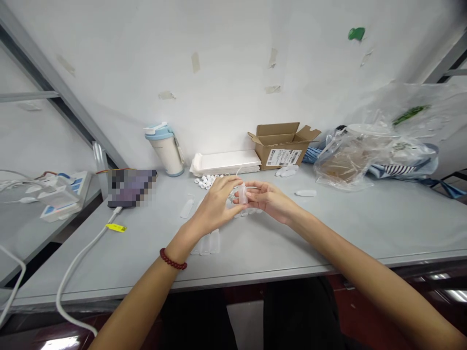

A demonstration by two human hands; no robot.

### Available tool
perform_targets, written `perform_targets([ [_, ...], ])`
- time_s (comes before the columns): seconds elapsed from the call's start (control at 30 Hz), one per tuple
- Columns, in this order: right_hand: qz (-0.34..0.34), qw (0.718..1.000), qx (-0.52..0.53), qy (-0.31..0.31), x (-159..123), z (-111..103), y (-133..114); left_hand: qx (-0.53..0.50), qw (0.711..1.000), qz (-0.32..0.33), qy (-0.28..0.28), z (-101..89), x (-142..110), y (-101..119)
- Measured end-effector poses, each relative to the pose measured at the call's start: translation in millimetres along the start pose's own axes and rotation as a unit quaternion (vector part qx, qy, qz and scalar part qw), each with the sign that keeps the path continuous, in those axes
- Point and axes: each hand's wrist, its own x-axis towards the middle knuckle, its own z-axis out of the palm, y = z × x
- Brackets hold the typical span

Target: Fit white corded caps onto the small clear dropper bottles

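Both hands meet above the middle of the table around a small translucent plastic bottle (242, 194), which is upright. My right hand (270, 200) grips it from the right between thumb and fingers. From the other side, my left hand (218, 200) closes on it, fingers at the top and thumb near the base. Similar bottles (215, 242) lie in a row below my left wrist, and another bottle (187, 208) rests to its left. Several more, partly hidden, are under the hands. Small white caps (207, 182) form a pile behind my left hand.
Along the wall stand a tumbler (166, 150), a stack of white sheets or trays (226, 162) and an open cardboard box (280, 146). More bottles (286, 171) lie before the box. A clear plastic bag (343, 160) sits right; a phone (131, 188) with a white cable (83, 253) lies left.
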Motion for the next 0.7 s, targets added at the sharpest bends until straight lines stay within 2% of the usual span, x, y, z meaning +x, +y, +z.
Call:
perform_targets([
  [0.07, 0.004, 1.000, 0.000, -0.011, 0, 0, 0, 0.027, 1.000, 0.015, 0.002, 0.3, -1, 0],
  [0.17, 0.019, 0.999, -0.028, -0.032, 0, -1, -2, 0.031, 0.999, -0.009, -0.020, -6.5, -2, 4],
  [0.23, 0.037, 0.995, -0.075, -0.054, -1, -2, -4, 0.017, 0.996, -0.044, -0.075, -14.7, -4, 8],
  [0.3, 0.066, 0.984, -0.137, -0.094, -3, -3, -6, -0.001, 0.985, -0.069, -0.159, -23.2, -5, 13],
  [0.4, 0.130, 0.952, -0.213, -0.179, -5, -2, -5, -0.009, 0.953, -0.087, -0.292, -32.2, -8, 19],
  [0.47, 0.171, 0.927, -0.241, -0.230, -6, -1, -2, -0.008, 0.928, -0.099, -0.359, -35.3, -9, 22],
  [0.57, 0.208, 0.903, -0.263, -0.270, -6, 3, 3, -0.009, 0.898, -0.120, -0.423, -37.8, -11, 24],
  [0.7, 0.219, 0.895, -0.267, -0.283, -5, 6, 8, 0.009, 0.881, -0.148, -0.450, -41.0, -12, 23],
])
